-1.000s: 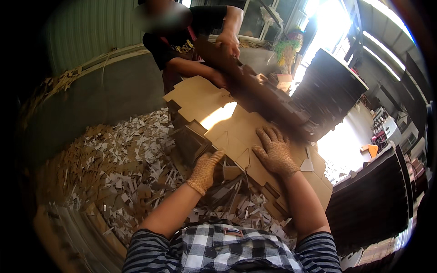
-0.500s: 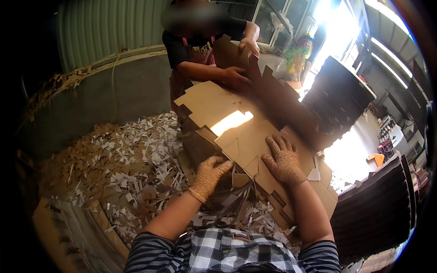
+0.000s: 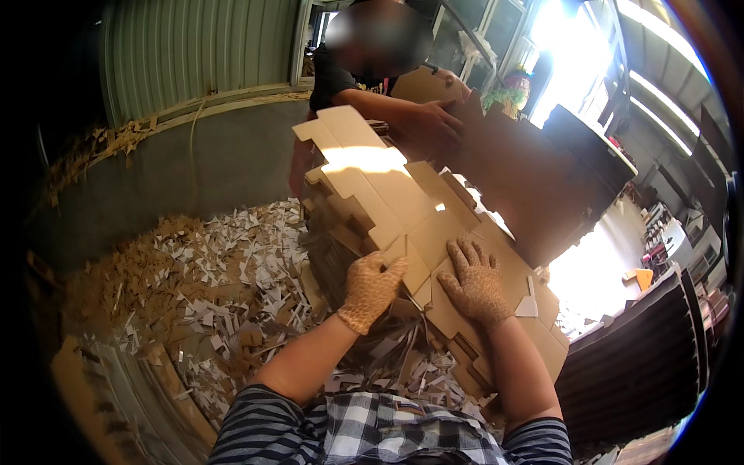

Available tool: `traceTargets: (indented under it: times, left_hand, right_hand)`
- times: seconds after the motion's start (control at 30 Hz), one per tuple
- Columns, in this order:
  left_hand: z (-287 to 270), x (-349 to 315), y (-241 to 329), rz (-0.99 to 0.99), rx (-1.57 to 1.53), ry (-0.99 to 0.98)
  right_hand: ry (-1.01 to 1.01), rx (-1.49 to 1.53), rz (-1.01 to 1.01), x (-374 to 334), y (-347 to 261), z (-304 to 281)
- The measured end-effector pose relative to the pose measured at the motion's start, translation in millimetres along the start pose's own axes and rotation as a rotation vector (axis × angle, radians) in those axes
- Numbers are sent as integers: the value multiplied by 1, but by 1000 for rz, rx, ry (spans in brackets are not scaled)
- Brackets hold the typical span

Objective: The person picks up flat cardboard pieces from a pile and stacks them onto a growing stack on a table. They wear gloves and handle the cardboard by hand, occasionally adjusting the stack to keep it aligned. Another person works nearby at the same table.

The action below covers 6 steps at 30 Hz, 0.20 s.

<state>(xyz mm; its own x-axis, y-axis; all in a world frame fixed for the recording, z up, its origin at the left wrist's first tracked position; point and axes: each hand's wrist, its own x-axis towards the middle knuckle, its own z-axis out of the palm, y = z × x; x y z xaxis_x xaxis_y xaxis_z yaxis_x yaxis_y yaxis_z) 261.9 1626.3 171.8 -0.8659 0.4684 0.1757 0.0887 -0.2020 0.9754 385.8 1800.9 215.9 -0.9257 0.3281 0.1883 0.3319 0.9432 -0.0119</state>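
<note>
A brown die-cut cardboard sheet (image 3: 403, 203) with notched edges and crease lines lies on top of a stack of like sheets. My right hand (image 3: 474, 283), in a patterned tan glove, rests flat on it with the fingers spread. At the sheet's left edge, my left hand (image 3: 372, 291), gloved alike, is closed on the cardboard, its thumb and fingertips by a small raised flap. Across the stack a person's hand (image 3: 434, 124) is against a large upright cardboard sheet (image 3: 511, 163), which looks blurred. The underside of my left fingers is hidden.
White and brown cardboard scraps (image 3: 232, 287) cover the floor at the left and below the stack. A grey low wall (image 3: 155, 178) runs behind them. Dark stacked sheets (image 3: 635, 364) stand at the right, with another dark stack (image 3: 593, 147) farther back.
The upright sheet has swung farther right with the other person, who has also shifted right. The top sheet's far end now shows farther up. My left hand has moved slightly right along the edge.
</note>
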Motion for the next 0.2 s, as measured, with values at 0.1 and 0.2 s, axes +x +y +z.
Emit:
traceTargets:
  times: [0.1, 0.2]
  left_hand:
    - [-31, 9, -30, -111, -304, 104]
    - [-52, 20, -24, -202, 164, 3]
  right_hand:
    - [19, 20, -12, 4, -6, -3]
    - [-32, 0, 18, 4, 0, 0]
